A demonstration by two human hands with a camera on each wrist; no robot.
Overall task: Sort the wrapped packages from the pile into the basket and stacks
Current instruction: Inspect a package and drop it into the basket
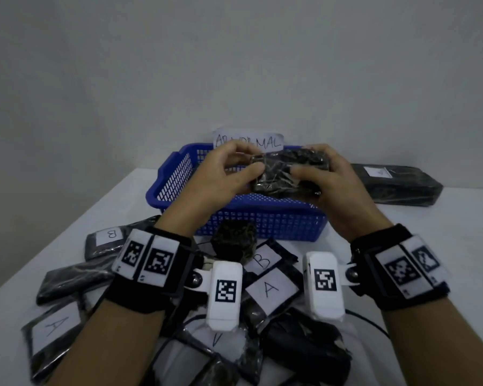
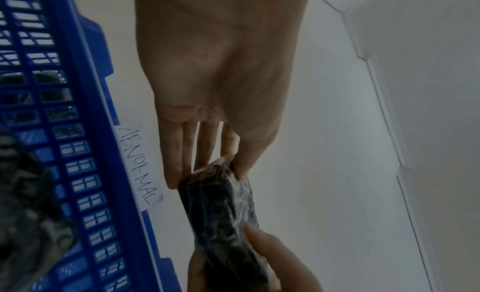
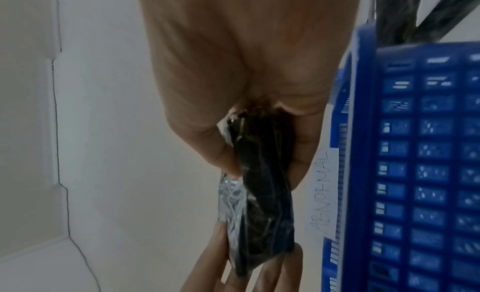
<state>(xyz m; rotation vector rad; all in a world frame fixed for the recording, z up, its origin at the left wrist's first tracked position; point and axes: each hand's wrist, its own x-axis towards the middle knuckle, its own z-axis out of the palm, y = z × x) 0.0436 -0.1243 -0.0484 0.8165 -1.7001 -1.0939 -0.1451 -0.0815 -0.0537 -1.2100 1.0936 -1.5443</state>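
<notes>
Both hands hold one black package in clear wrap [image 1: 283, 169] above the blue basket [image 1: 262, 215]. My left hand [image 1: 229, 168] pinches its left end between thumb and fingers. My right hand [image 1: 322, 174] grips its right end. In the left wrist view the package [image 2: 221, 210] stretches from my fingertips [image 2: 172, 179] to the other hand [image 2: 270, 259]. In the right wrist view the package [image 3: 262, 194] hangs from my right hand [image 3: 259, 149]. The pile [image 1: 268, 288] of black packages labelled A and B lies at the table's near edge.
The basket carries a paper label reading ABNORMAL [image 1: 248, 140] on its far rim and holds dark packages. A stack of black packages [image 1: 393, 182] lies right of the basket. A dark crumpled package [image 1: 234, 240] sits just before the basket. Bare white table [image 1: 89, 207] stretches left.
</notes>
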